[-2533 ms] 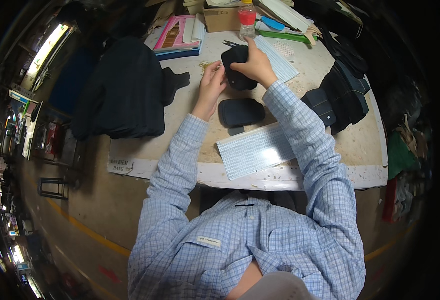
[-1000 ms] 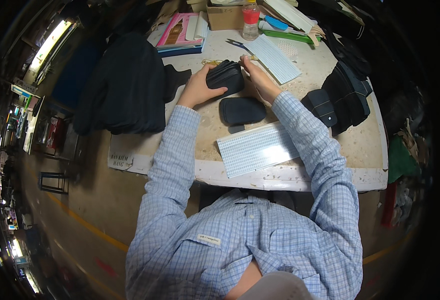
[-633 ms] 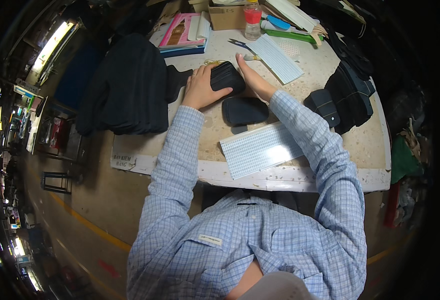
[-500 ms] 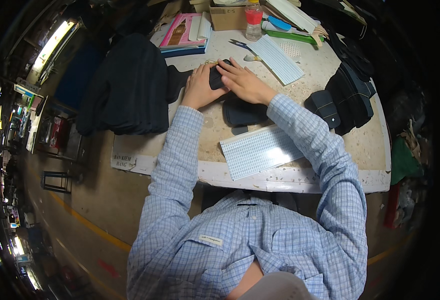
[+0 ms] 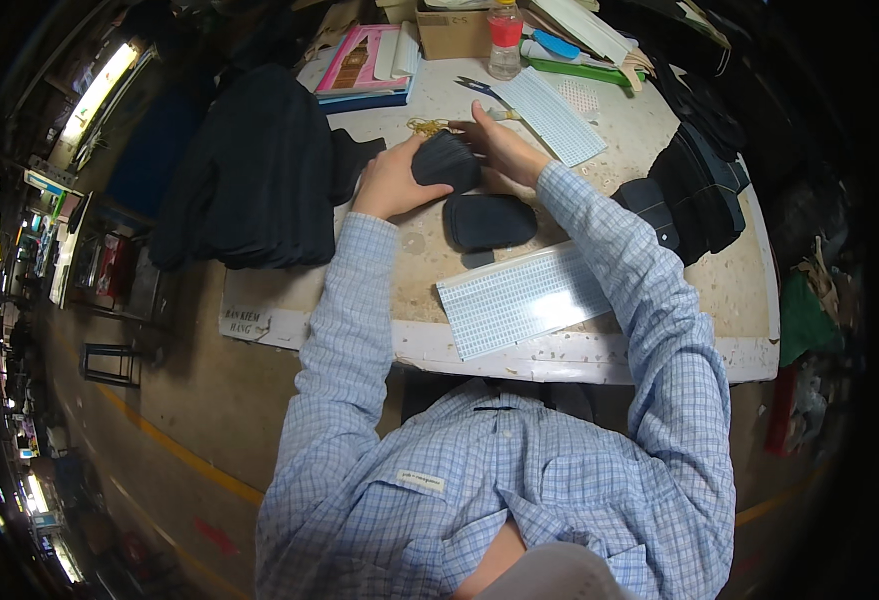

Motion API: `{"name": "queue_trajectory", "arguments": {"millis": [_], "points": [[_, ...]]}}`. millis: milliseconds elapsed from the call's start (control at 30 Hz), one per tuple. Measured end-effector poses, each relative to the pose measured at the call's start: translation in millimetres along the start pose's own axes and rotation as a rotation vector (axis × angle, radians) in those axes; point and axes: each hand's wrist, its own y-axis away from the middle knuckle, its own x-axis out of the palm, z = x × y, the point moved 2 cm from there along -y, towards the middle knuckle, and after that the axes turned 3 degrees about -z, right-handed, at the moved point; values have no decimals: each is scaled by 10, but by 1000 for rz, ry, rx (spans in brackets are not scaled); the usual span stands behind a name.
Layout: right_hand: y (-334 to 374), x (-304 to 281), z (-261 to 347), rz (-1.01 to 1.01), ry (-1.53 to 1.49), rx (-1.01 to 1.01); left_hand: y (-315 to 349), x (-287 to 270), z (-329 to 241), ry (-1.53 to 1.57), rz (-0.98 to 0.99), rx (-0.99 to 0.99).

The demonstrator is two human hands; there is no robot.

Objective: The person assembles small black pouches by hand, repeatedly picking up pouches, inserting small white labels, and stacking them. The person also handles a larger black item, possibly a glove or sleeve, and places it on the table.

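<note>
The left hand [image 5: 397,178] is bent around the left side of the dark stack [image 5: 445,166], with the thumb along its near edge, so it grips this stack. The right hand [image 5: 508,148] is spread, its palm toward the stack's right side; whether it touches there, I cannot tell. The stack is between both hands, above the middle of the surface [image 5: 410,290]; if it rests there is not clear. Nearer to the person lies a dark pad [image 5: 490,222], and then a patterned sheet [image 5: 525,300]. Yellow bands [image 5: 429,126] lie just beyond the stack.
</note>
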Motion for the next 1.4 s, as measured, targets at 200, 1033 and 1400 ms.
{"name": "queue_trajectory", "arguments": {"millis": [200, 1033, 1400], "points": [[-355, -322, 109, -373, 649, -361, 242, -163, 94, -78, -54, -164], [383, -114, 505, -89, -180, -291, 256, -37, 40, 1120, -46, -289], [475, 228, 89, 296, -380, -300, 368, 191, -193, 2215, 379, -287]]}}
